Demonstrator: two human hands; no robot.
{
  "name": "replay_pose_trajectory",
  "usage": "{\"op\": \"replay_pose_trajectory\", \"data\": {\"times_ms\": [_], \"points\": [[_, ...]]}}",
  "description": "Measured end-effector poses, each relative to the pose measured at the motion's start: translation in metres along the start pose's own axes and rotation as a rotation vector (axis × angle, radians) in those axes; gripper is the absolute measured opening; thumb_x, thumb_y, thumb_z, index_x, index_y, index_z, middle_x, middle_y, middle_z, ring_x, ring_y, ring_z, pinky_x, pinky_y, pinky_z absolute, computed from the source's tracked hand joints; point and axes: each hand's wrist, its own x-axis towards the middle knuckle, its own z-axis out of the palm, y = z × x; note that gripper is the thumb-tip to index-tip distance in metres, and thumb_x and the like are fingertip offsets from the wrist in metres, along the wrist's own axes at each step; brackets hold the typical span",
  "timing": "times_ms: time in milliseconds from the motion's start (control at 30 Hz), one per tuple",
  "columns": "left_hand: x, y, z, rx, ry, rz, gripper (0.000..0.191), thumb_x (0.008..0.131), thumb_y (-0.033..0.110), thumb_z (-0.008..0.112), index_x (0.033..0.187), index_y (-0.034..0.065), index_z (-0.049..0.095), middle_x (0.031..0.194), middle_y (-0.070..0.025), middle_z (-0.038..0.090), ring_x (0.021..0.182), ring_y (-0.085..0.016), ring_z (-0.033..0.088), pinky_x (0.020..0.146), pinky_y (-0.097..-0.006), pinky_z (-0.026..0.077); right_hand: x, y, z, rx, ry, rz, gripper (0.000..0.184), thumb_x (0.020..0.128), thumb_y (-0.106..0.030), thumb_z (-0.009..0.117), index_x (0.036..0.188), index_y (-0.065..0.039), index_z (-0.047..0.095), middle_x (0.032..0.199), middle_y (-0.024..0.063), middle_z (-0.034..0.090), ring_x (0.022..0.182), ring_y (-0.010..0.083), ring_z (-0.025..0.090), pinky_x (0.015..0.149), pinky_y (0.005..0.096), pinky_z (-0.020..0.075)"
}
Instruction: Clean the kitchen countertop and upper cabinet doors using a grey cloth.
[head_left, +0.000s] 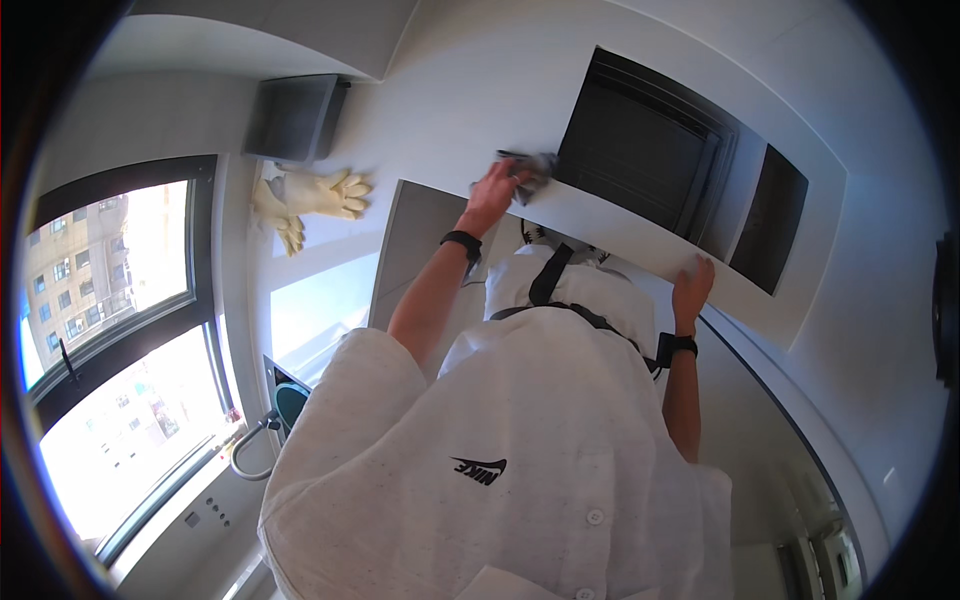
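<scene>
My left hand (491, 196) grips a crumpled grey cloth (534, 174), blurred, on the white countertop (465, 112). The cloth lies by the left edge of a large rectangular cutout (637, 135) in that counter, with dark surfaces inside it. A narrower dark section (770, 217) of the opening shows at its right. My right hand (694, 285) rests on the counter's front strip, just in front of the cutout, and holds nothing that I can see. Both wrists wear black bands.
Cream rubber gloves (322, 196) lie at the left beside a grey box (292, 118). A grey panel (427, 225) stands below the counter's front edge. Further left are a curved faucet (251, 472) and a dark-framed window (202, 247). A wall (885, 247) bounds the right.
</scene>
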Motion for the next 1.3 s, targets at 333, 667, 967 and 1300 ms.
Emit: {"op": "replay_pose_trajectory", "data": {"times_ms": [333, 667, 967, 1300], "points": [[0.020, -0.013, 0.010, -0.062, 0.249, -0.324, 0.048, 0.081, 0.004, 0.055, 0.127, 0.0121, 0.062, 0.120, -0.0179, 0.051, 0.110, -0.041, 0.054, 0.093, -0.0477, 0.049, -0.002, -0.001, -0.001, 0.028, 0.012, 0.018, 0.053, 0.084, -0.009, 0.061, 0.136, -0.006, 0.050, 0.143, 0.0255, 0.042, 0.136, 0.0423, 0.037, 0.114, 0.0488, 0.0293], [0.021, 0.070, 0.019, -0.249, -0.198, 0.108, 0.049, 0.080, 0.009, 0.060, 0.129, 0.0162, 0.061, 0.120, -0.0107, 0.051, 0.115, -0.032, 0.055, 0.097, -0.0432, 0.050, 0.001, -0.004, 0.005, 0.020, 0.072, 0.040, 0.051, 0.083, -0.010, 0.062, 0.133, -0.006, 0.051, 0.140, 0.0249, 0.045, 0.133, 0.0424, 0.040, 0.112, 0.0496, 0.0310], [0.010, 0.004, -0.021, -0.129, -0.133, -0.099, 0.045, 0.078, 0.012, 0.061, 0.124, 0.0136, 0.060, 0.117, -0.0132, 0.058, 0.110, -0.035, 0.060, 0.090, -0.0448, 0.052, 0.005, 0.003, 0.005, -0.060, 0.104, -0.009, 0.047, 0.082, -0.009, 0.064, 0.128, -0.008, 0.054, 0.135, 0.0228, 0.049, 0.129, 0.0407, 0.043, 0.109, 0.0492, 0.0323], [0.007, -0.023, -0.007, -0.201, -0.012, -0.365, 0.050, 0.077, 0.020, 0.068, 0.124, 0.0109, 0.053, 0.116, -0.0185, 0.057, 0.106, -0.042, 0.060, 0.092, -0.0480, 0.050, 0.007, -0.006, 0.008, 0.009, 0.097, 0.014, 0.046, 0.081, -0.008, 0.063, 0.126, -0.007, 0.055, 0.137, 0.0234, 0.048, 0.132, 0.0415, 0.040, 0.111, 0.0513, 0.0306]]}}
